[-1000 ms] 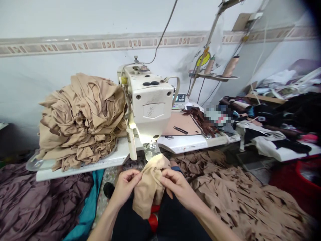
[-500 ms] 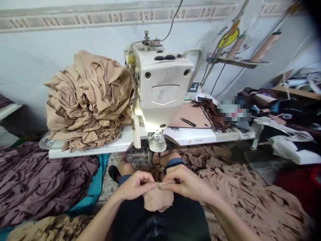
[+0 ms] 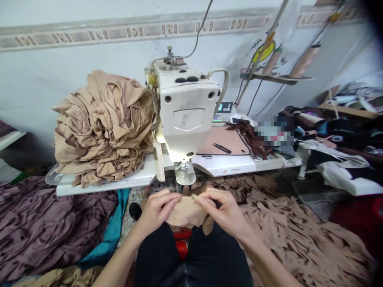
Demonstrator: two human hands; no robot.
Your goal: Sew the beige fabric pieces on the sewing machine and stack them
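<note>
My left hand (image 3: 157,210) and my right hand (image 3: 223,211) both pinch a small tan fabric piece (image 3: 186,213) stretched between them above my lap. The piece hangs just below and in front of the presser foot (image 3: 185,175) of a cream sewing machine (image 3: 184,115). Both hands have their fingers closed on the fabric's top edge.
A tall stack of tan fabric pieces (image 3: 103,127) sits on the white machine table (image 3: 227,163) to the left. Loose tan pieces (image 3: 293,231) cover the floor at right, purple cloth (image 3: 44,227) at left. Scissors (image 3: 222,148) lie on the table; thread cones (image 3: 303,61) stand behind.
My hands have lifted the tan piece from my lap up toward the presser foot. The view has tilted down slightly.
</note>
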